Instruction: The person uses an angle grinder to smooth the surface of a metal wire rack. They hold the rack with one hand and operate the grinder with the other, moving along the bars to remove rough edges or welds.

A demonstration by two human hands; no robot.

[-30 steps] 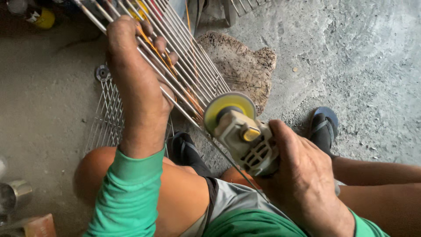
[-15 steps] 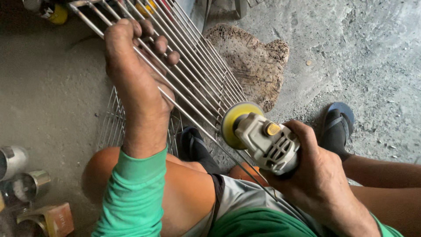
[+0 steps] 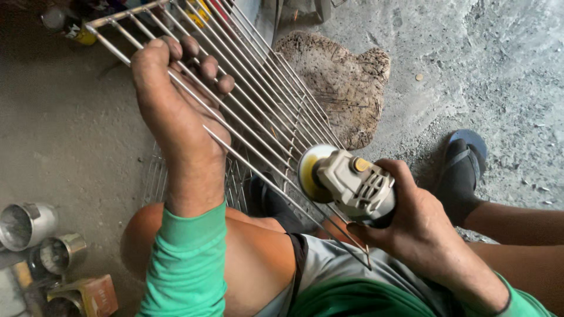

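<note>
My left hand (image 3: 176, 105) grips the rods of a metal wire rack (image 3: 258, 100), which slants from the upper left down toward my lap. My right hand (image 3: 414, 226) is closed around the body of a grey angle grinder (image 3: 352, 182). Its yellow-backed disc (image 3: 310, 173) sits against the rack's lower rods. A second wire grid (image 3: 155, 182) lies flat on the floor under the rack. My bare knees and green sleeves fill the lower part of the view.
A worn wooden block (image 3: 343, 94) lies on the concrete floor beyond the rack. My foot in a dark sandal (image 3: 464, 164) is at the right. Metal cups (image 3: 26, 226) and a small box (image 3: 94, 296) sit at the lower left. Cans (image 3: 70, 26) stand at the top left.
The view has shifted, so the rack, hands and grinder sit further right and lower. My left hand has slid along the rack's rods. The disc stays at the rack's lower rods.
</note>
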